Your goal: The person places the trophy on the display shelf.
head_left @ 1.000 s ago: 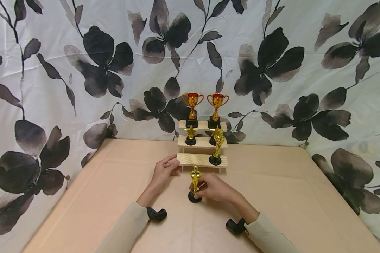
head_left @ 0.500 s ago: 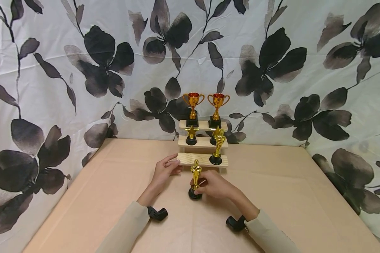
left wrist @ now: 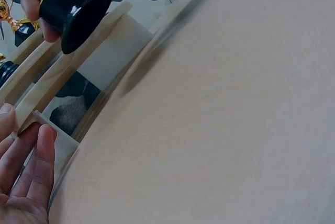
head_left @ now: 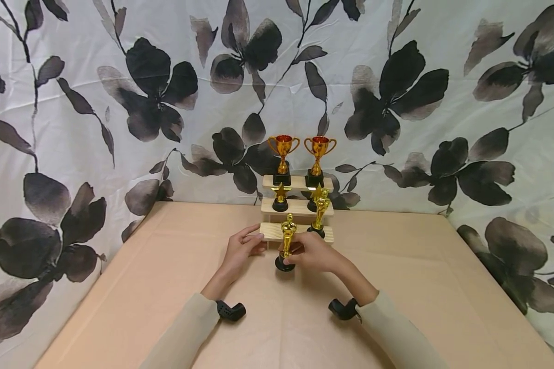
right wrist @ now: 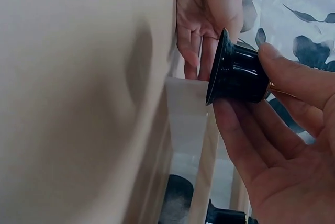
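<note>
My right hand (head_left: pixel 317 251) holds a gold figure trophy (head_left: pixel 288 231) upright by its round black base (right wrist: pixel 242 72), with thumb and fingers on either side. The base hangs in the air just in front of the lowest step of a three-tier wooden display stand (head_left: pixel 272 231). At that step's left end, my left hand (head_left: pixel 242 251) grips the board, thumb on its end and fingers beneath, as the left wrist view shows. Another gold figure trophy (head_left: pixel 320 210) stands at the right of the same step, its base partly behind my right hand.
Two star trophies (head_left: pixel 280 199) stand on the middle step, the right one partly hidden. Two gold cup trophies (head_left: pixel 283 154) occupy the top step. Behind the peach-covered table (head_left: pixel 166 246) hangs a white floral cloth (head_left: pixel 314 31).
My right hand has lifted the figure trophy from near the table and carried it forward toward the lowest step. My left hand keeps its place on the stand.
</note>
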